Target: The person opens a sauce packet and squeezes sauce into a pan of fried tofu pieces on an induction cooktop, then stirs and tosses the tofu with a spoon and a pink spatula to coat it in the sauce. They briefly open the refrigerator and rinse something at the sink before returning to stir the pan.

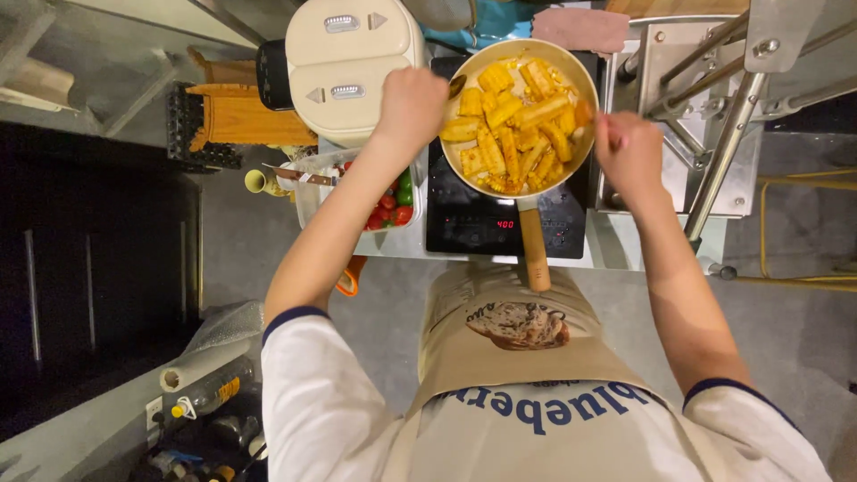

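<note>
- I am looking down on the induction hob (473,223), which is sitting below and between my two hands; it is flat and heavy, and I judge it is nothing to move while hot.
- I am watching the frying pan (457,162) resting on that hob, directly between my hands, its rim touching neither wrist as far as I can tell. It is looking heavy with its load, rigid, and hot at the metal; the wooden handle (535,250) pointing back toward my body is, I judge, the safe place to take hold.
- I am seeing corn pieces (513,125) filling the pan, glistening with oil. They are likely firm yet slippery, so I judge a tool is suiting them better than bare fingers.
- My left hand (412,105) is curled closed at the pan's left edge, gripping what seems to be a dark utensil (456,87) whose tip is dipping toward the corn.
- My right hand (628,150) is closed at the pan's right edge, pinching something thin; I cannot tell what it is.
- A tub of cherry tomatoes (393,203) is lying below my left forearm, small, soft and easily bruised.
</note>
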